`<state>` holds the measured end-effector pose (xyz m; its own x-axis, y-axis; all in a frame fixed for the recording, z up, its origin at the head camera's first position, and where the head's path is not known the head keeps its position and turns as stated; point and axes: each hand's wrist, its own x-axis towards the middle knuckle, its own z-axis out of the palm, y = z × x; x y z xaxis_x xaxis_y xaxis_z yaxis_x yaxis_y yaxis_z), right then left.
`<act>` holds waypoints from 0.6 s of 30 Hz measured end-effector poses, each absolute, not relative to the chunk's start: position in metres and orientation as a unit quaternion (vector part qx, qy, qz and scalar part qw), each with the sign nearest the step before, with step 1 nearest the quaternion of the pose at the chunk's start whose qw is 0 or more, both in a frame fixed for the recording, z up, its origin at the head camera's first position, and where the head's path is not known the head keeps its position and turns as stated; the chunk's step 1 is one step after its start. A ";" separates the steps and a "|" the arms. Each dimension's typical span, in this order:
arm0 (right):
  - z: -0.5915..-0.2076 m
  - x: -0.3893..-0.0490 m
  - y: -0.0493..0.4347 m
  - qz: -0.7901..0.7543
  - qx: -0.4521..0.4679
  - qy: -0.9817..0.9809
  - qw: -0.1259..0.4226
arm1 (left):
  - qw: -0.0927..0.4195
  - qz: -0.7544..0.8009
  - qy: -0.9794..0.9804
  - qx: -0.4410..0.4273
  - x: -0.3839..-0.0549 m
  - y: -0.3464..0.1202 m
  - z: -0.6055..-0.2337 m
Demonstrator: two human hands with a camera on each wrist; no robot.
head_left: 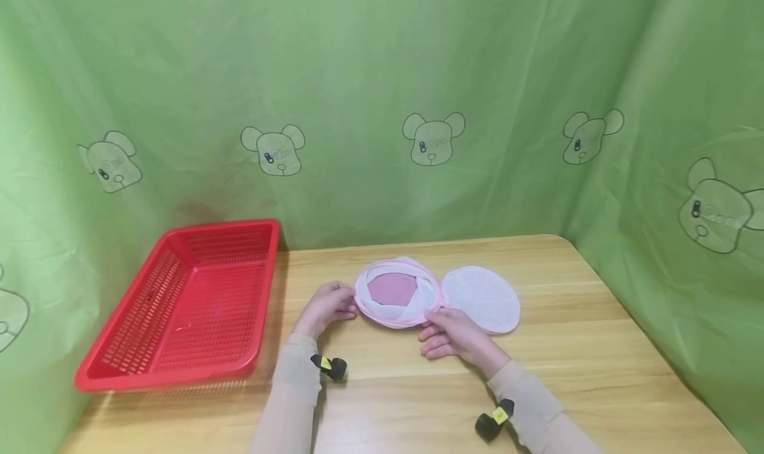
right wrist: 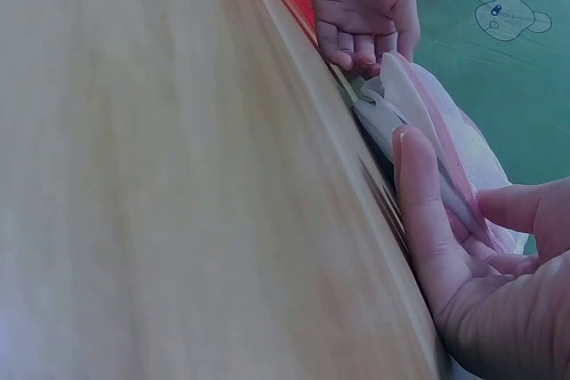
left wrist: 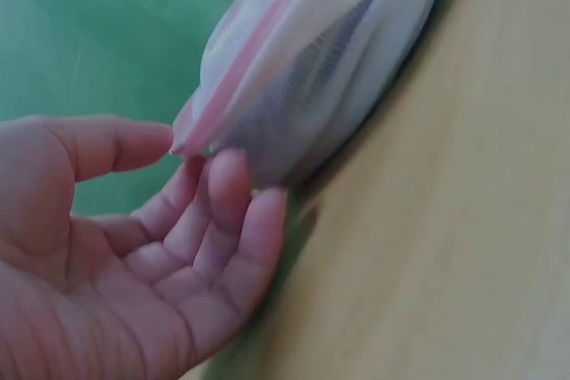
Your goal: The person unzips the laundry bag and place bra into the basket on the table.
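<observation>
A round white mesh laundry bag [head_left: 373, 308] with pink trim lies on the table, its round mesh lid [head_left: 481, 298] folded out to the right. Inside its opening shows a flat pink patch [head_left: 392, 288]. My left hand [head_left: 328, 306] pinches the pink trim at the bag's left side between thumb and fingers, its other fingers loosely curled below. At the front right, near the lid, my right hand [head_left: 456, 338] grips the rim, with the thumb on top. Dark shading shows through the mesh wall [left wrist: 329, 60] in the left wrist view.
A red plastic basket [head_left: 256, 321] with slotted walls stands on the left of the wooden table [head_left: 394, 401]. Green curtains [head_left: 358, 56] with bear-head prints hang behind and at both sides. Each wrist wears a strap with a small black camera [head_left: 488, 427].
</observation>
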<state>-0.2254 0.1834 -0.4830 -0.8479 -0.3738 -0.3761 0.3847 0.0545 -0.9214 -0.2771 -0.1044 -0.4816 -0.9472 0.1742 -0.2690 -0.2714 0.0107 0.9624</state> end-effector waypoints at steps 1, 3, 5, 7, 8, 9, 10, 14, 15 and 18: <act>-0.483 -0.225 0.183 -0.688 0.006 0.671 0.277 | 0.147 0.697 0.701 -0.041 -0.277 -0.103 -0.479; -0.483 -0.226 0.184 -0.688 0.006 0.670 0.278 | 0.128 0.687 0.713 -0.056 -0.276 -0.102 -0.474; -0.483 -0.226 0.184 -0.688 0.005 0.671 0.278 | 0.109 0.674 0.728 -0.063 -0.275 -0.100 -0.469; -0.483 -0.226 0.184 -0.688 0.006 0.671 0.277 | 0.094 0.669 0.735 -0.065 -0.274 -0.098 -0.464; -0.483 -0.226 0.184 -0.688 0.004 0.671 0.276 | 0.087 0.667 0.737 -0.065 -0.274 -0.097 -0.462; -0.483 -0.226 0.184 -0.688 0.004 0.671 0.276 | 0.079 0.666 0.739 -0.062 -0.273 -0.096 -0.459; -0.483 -0.226 0.184 -0.688 0.004 0.671 0.276 | 0.072 0.666 0.740 -0.059 -0.273 -0.095 -0.457; -0.484 -0.227 0.184 -0.690 0.006 0.669 0.276 | 0.039 0.671 0.739 -0.039 -0.270 -0.087 -0.447; -0.484 -0.227 0.184 -0.690 0.006 0.669 0.276 | 0.031 0.672 0.739 -0.032 -0.267 -0.084 -0.441; -0.485 -0.227 0.184 -0.690 0.008 0.669 0.277 | 0.013 0.682 0.731 -0.011 -0.261 -0.074 -0.433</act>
